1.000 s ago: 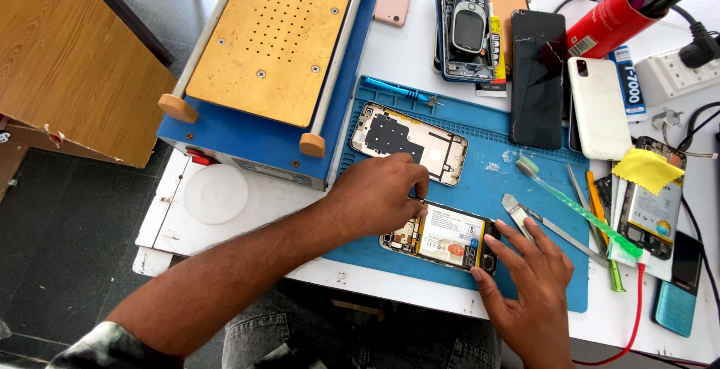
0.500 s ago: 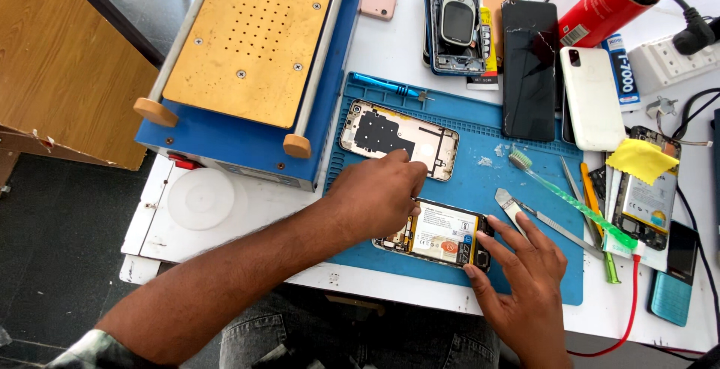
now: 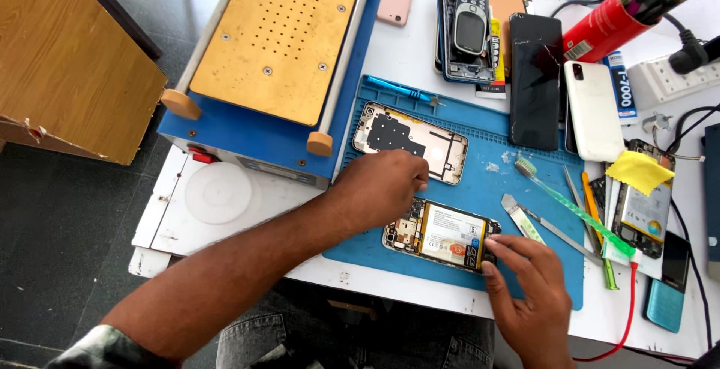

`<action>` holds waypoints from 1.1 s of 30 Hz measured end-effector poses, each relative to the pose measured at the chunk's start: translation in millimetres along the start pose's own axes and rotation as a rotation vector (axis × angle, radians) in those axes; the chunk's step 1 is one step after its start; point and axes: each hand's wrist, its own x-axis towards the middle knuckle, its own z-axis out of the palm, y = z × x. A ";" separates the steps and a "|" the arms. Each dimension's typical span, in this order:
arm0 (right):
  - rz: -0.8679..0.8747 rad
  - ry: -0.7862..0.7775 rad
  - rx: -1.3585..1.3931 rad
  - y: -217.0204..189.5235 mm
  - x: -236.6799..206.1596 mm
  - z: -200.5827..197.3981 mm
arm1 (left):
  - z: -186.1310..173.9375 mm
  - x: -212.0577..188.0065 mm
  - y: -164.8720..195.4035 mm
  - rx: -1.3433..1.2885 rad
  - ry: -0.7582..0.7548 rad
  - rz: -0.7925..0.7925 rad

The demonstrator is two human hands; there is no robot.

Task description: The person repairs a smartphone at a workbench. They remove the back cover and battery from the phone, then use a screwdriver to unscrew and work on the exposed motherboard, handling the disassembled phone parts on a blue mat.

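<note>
An opened phone [image 3: 442, 234], back cover off and battery showing, lies on the blue work mat [image 3: 480, 189]. My left hand [image 3: 379, 187] rests over the phone's upper left end with its fingers curled tight; whatever may be inside them is hidden. My right hand [image 3: 525, 286] comes in from the lower right, and its thumb and fingertips pinch the phone's right end. A bare phone frame [image 3: 409, 140] lies on the mat just beyond my left hand.
A blue heating machine with a yellow plate [image 3: 277, 46] stands at the left. A green toothbrush [image 3: 566, 208], metal pry tools [image 3: 540, 226], several phones [image 3: 536, 80], a red pen cup [image 3: 611, 20] and a blue screwdriver [image 3: 401, 90] crowd the right and back. The table edge runs below the mat.
The view has shifted a little. Both hands stay on the opened phone, and my left hand's fingers have edged slightly over its top end.
</note>
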 end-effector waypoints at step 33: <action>-0.650 -0.461 -0.418 -53.6 84.7 12.0 | -6.0 -6.9 3.8 0.047 -0.019 0.035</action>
